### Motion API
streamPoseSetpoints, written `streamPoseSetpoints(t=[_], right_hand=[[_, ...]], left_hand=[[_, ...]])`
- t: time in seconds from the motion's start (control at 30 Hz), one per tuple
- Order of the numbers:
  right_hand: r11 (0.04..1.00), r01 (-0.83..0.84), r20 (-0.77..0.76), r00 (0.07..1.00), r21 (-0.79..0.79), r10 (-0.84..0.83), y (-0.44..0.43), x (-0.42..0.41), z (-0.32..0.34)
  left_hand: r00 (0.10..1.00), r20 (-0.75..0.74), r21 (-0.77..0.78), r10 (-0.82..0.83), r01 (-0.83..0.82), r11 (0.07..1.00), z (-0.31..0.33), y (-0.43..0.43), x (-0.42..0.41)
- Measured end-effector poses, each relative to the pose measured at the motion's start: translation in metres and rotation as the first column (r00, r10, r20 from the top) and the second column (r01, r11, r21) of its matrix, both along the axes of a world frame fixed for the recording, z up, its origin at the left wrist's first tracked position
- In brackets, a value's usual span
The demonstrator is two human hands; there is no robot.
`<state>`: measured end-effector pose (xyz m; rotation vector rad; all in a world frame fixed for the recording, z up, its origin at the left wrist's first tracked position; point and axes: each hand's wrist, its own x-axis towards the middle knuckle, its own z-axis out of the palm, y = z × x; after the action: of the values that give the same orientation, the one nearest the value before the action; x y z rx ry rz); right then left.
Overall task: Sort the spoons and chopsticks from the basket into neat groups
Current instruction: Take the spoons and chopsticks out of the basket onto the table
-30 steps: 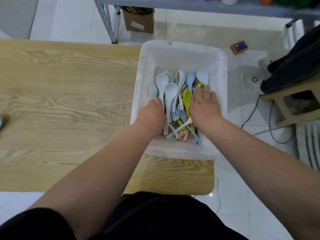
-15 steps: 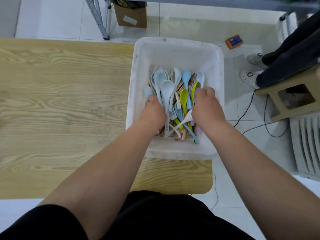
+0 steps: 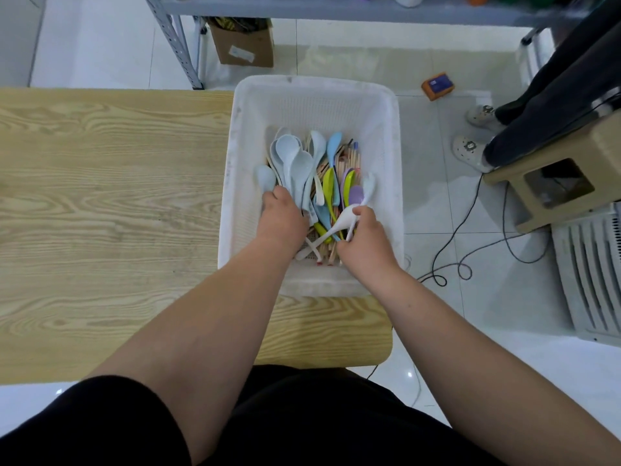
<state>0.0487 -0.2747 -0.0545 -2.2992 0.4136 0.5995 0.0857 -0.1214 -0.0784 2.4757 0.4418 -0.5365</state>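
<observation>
A white plastic basket (image 3: pixel 312 99) sits on the right end of the wooden table (image 3: pixel 111 196). It holds a heap of pale blue spoons (image 3: pixel 292 156), green spoons (image 3: pixel 327 185), a purple spoon (image 3: pixel 355 195) and wooden chopsticks (image 3: pixel 349 159). My left hand (image 3: pixel 282 220) is closed around the handles of several pale blue spoons at the heap's left side. My right hand (image 3: pixel 364 242) grips white spoons (image 3: pixel 346 218) by their handles at the heap's right side, bowls pointing up and away.
A cardboard box (image 3: pixel 243 42) stands under a metal shelf beyond the table. An orange device (image 3: pixel 437 85) lies on the tiled floor, with cables (image 3: pixel 470 237) trailing right of the basket. A seated person's legs and a stool (image 3: pixel 554 183) are at the right.
My right hand drew back toward me and to the right, lifting white spoons out of the heap. My left hand stayed on the pale blue spoons. The camera tilted slightly.
</observation>
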Motion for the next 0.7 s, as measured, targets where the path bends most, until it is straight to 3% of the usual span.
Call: streamPoseSetpoints(t=[0.03,0.13,0.23,0.43,0.57,0.7], right_hand=[[1.000,0.006,-0.039,0.999,0.026,-0.005,0.000,-0.002,-0.001],[0.989,0.046,-0.103,0.994,0.138,-0.032,0.001,-0.010,-0.003],[0.961,0.143,-0.109,0.987,0.239,-0.120,-0.002,-0.012,-0.005],[0.820,0.277,-0.192,0.959,0.501,-0.208,-0.009,-0.017,0.003],[0.703,0.314,-0.212,0.950,0.638,-0.231,-0.008,-0.038,0.026],[0.594,0.269,-0.223,0.963,0.758,-0.151,-0.007,-0.081,0.057]], left_hand=[[0.998,0.049,-0.005,0.028,-0.028,1.000,0.002,0.000,-0.001],[0.999,-0.032,0.054,-0.040,0.042,0.998,0.001,0.000,-0.006],[0.995,-0.092,-0.015,0.026,-0.028,1.000,0.003,0.005,-0.005],[0.953,-0.163,-0.389,0.257,-0.302,0.871,0.025,0.019,-0.025],[0.947,-0.103,-0.588,0.305,-0.305,0.749,0.058,0.018,-0.064],[0.983,-0.092,-0.726,0.156,-0.173,0.665,0.095,0.008,-0.124]])
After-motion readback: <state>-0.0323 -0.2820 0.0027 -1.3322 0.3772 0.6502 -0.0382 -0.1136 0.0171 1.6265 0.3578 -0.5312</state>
